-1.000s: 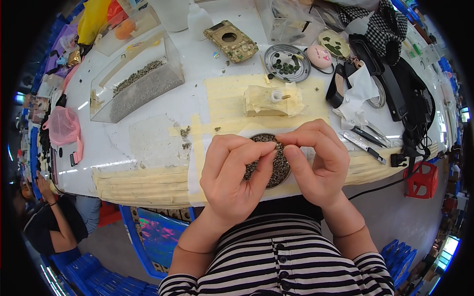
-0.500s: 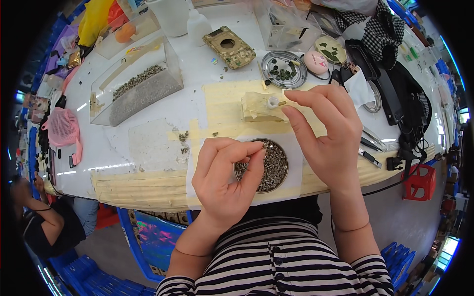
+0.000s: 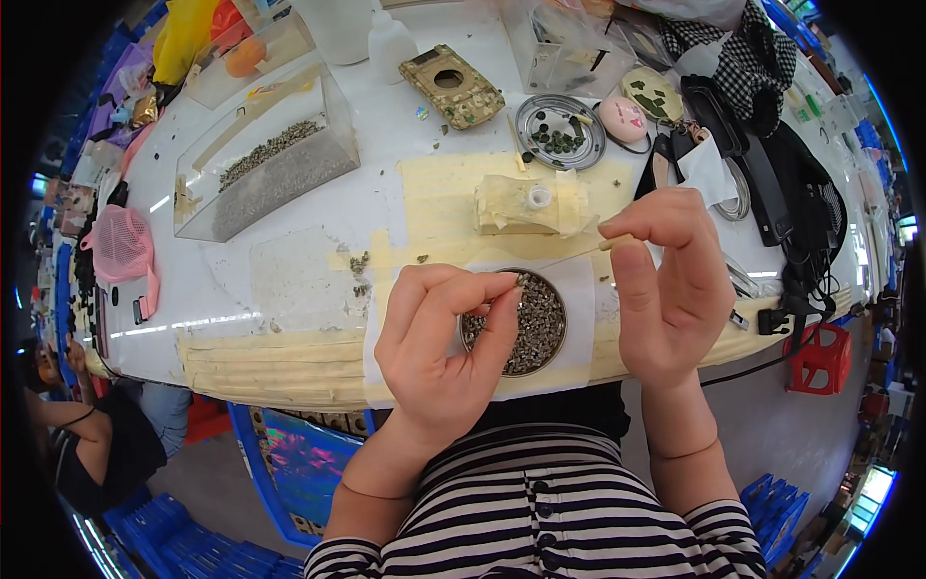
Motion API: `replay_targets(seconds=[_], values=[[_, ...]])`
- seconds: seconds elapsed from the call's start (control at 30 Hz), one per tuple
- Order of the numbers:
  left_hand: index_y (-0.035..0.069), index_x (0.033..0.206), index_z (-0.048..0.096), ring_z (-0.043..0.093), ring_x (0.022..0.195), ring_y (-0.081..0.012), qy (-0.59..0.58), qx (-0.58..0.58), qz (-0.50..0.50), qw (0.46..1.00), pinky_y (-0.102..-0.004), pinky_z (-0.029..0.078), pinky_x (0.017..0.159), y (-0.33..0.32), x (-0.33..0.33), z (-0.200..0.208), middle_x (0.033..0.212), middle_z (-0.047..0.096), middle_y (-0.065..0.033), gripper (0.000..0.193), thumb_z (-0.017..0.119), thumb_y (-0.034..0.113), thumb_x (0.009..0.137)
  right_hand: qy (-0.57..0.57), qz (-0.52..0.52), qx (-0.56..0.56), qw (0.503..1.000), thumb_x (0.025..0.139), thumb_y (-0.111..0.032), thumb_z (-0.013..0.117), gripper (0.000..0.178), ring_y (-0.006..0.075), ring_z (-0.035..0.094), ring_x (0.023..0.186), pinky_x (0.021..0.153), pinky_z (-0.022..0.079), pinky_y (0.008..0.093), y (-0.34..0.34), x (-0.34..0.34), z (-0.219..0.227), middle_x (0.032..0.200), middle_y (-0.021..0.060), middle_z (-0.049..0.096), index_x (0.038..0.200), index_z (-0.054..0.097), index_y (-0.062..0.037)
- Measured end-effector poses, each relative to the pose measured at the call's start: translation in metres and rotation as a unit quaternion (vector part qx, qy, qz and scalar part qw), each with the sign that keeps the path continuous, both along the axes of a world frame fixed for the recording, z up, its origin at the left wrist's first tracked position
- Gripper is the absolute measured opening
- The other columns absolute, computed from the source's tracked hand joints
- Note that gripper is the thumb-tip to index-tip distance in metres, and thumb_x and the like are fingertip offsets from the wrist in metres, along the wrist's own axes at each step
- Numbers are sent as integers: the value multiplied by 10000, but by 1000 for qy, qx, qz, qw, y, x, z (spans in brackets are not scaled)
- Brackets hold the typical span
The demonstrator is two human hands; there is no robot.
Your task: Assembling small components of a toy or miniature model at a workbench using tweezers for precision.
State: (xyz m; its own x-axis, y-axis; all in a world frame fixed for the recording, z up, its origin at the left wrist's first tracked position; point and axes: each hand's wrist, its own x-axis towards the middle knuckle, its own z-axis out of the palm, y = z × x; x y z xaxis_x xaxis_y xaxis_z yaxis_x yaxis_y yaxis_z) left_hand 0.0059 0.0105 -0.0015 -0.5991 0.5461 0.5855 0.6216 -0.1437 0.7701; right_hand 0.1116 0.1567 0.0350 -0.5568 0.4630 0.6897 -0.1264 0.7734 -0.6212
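Note:
Over a round tin (image 3: 562,328) full of small metal pieces (image 3: 533,333), my left hand (image 3: 439,343) is closed in a pinch. A small greyish piece (image 3: 521,280) shows at its fingertips, which looks like one of those in the tin. Between thumb and forefinger, my right hand (image 3: 670,280) grips a thin needle-like tool (image 3: 606,245) with a pale yellow end. Its fine shaft points left toward the left fingertips, apart from them. Beyond the tin stands a tape-wrapped block (image 3: 502,207) with a small white open-topped tube (image 3: 538,198) on it.
A camouflage model tank hull (image 3: 473,101) lies at the back. Beside it sits a round metal dish (image 3: 521,121) of dark green parts. A clear bin (image 3: 333,145) of metal pieces stands left. Tweezers, cables and a black bag (image 3: 815,193) crowd the right. Another person (image 3: 116,444) sits far left.
My right hand has drawn back from the white tube, toward me and slightly right, bringing the needle-like tool toward my left fingertips. My left hand stays almost in place.

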Motion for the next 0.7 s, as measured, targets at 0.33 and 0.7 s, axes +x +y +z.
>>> replay_targets(seconds=[0.33,0.7], values=[[-36,948,671,558,738,-122,-33,-14,-5,999,-226,454,673,-1,4,3,886,580,-75,157,708,-102,810,-7,28,-36,999,808,-23,714,73,223,556,761,691,438,302,-4,-2,-6,825,65,662,838,648,-16],[-24,953,688,588,712,-142,-9,-6,0,1000,-240,486,611,0,2,1,871,595,-86,185,734,-90,786,-7,30,-21,999,802,-22,721,79,223,556,741,670,437,306,-3,-4,-8,817,67,658,837,650,-22]])
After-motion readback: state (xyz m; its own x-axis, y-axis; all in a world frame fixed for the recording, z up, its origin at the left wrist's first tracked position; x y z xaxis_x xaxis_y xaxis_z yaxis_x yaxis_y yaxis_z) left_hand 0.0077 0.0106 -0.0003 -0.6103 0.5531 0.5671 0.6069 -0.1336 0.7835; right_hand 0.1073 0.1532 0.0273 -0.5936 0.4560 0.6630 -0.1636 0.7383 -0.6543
